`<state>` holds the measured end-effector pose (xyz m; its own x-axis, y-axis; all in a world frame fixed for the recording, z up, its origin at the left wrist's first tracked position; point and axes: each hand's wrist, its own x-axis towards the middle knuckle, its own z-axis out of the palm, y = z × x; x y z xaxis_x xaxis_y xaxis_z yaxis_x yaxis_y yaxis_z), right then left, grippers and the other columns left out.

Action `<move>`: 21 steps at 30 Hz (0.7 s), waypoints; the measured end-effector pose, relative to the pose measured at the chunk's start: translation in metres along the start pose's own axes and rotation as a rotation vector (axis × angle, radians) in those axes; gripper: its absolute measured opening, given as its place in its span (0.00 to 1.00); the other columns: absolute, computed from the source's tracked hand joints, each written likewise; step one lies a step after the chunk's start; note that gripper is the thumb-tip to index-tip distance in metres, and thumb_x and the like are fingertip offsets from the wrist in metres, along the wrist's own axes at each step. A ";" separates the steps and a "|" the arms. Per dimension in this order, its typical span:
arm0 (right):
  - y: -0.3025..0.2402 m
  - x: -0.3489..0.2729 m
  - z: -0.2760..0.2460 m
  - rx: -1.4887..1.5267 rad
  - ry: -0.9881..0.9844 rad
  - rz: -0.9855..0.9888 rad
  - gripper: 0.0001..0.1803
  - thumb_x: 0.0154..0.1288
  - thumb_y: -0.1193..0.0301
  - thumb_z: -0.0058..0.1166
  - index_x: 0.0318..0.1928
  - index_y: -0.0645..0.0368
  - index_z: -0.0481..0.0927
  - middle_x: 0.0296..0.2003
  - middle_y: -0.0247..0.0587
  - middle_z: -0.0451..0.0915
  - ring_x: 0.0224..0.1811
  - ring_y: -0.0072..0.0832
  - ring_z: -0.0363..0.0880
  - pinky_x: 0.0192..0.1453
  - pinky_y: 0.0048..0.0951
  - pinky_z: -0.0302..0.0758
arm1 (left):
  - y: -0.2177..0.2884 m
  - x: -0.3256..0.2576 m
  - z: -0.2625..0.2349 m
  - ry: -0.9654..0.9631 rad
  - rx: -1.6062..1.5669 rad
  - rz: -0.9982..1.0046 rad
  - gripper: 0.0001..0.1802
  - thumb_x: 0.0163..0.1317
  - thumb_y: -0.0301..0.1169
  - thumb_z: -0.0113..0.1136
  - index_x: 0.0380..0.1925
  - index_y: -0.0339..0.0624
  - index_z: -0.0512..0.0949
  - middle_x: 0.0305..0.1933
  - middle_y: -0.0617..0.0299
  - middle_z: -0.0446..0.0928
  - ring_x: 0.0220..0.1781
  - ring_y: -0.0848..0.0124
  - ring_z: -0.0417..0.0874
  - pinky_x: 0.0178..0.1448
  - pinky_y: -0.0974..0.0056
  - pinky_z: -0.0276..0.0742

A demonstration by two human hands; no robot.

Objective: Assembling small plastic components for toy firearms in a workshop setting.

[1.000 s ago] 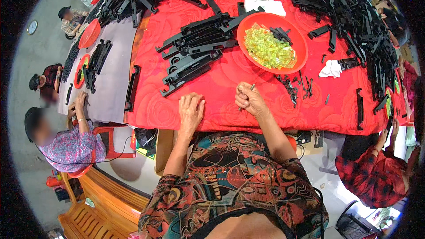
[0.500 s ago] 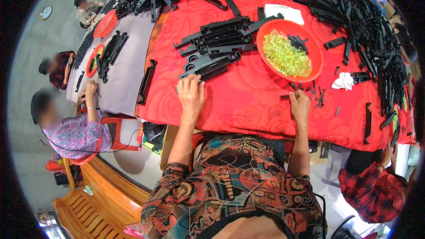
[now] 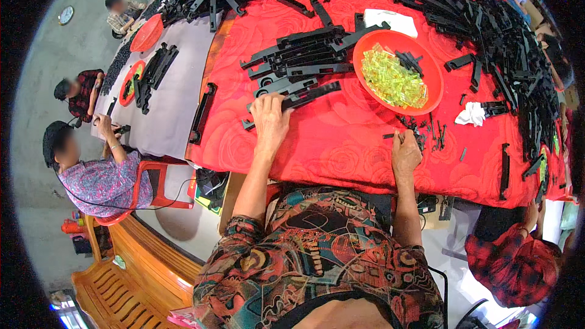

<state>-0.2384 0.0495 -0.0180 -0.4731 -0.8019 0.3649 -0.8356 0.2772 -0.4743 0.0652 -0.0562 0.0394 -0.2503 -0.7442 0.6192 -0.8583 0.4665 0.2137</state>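
Note:
My left hand (image 3: 270, 114) is closed round one end of a long black plastic part (image 3: 318, 94), which tilts up to the right just in front of the stack. Behind it, several more long black plastic parts (image 3: 292, 55) lie piled on the red cloth. My right hand (image 3: 407, 155) is pinched with its fingertips down by a small heap of little black pieces (image 3: 415, 125); what sits between the fingers is too small to make out. Beyond this hand stands a red bowl (image 3: 435, 88) holding short yellow-green clear pieces and a few black ones.
The red cloth (image 3: 329, 161) covers the table. Large heaps of black parts (image 3: 487, 42) line its far and right sides. Thin black pins (image 3: 440, 134) and a crumpled white tissue (image 3: 471, 114) lie right of the bowl. Co-workers sit at left and right; a wooden bench (image 3: 140, 262) stands at lower left.
My left hand has raised the long black part's near end and turned it, shifting slightly right. My right hand has moved slightly left and down. The co-worker at left has lifted a hand.

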 end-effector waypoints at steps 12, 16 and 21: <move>0.026 0.009 -0.017 0.064 0.014 0.144 0.13 0.58 0.64 0.53 0.29 0.62 0.71 0.23 0.52 0.76 0.27 0.51 0.76 0.29 0.48 0.68 | 0.061 -0.031 0.016 -0.238 -0.341 0.027 0.19 0.44 0.34 0.67 0.37 0.41 0.75 0.37 0.57 0.76 0.45 0.60 0.73 0.47 0.58 0.66; 0.037 0.014 -0.016 0.011 0.028 0.176 0.12 0.59 0.64 0.53 0.31 0.61 0.72 0.24 0.52 0.77 0.28 0.51 0.77 0.30 0.48 0.70 | 0.063 -0.030 0.039 -0.220 -0.288 0.108 0.20 0.42 0.34 0.67 0.38 0.43 0.75 0.37 0.58 0.75 0.43 0.60 0.73 0.44 0.57 0.64; 0.042 0.006 -0.013 -0.006 0.115 0.117 0.10 0.56 0.67 0.55 0.29 0.58 0.70 0.24 0.46 0.77 0.25 0.47 0.76 0.29 0.46 0.71 | 0.077 -0.024 0.052 -0.186 -0.247 0.139 0.20 0.43 0.33 0.66 0.39 0.43 0.75 0.38 0.58 0.75 0.43 0.60 0.73 0.45 0.56 0.66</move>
<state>-0.2805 0.0633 -0.0250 -0.5957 -0.6981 0.3972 -0.7747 0.3687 -0.5138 -0.0184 -0.0268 0.0014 -0.4544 -0.7293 0.5116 -0.6815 0.6544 0.3276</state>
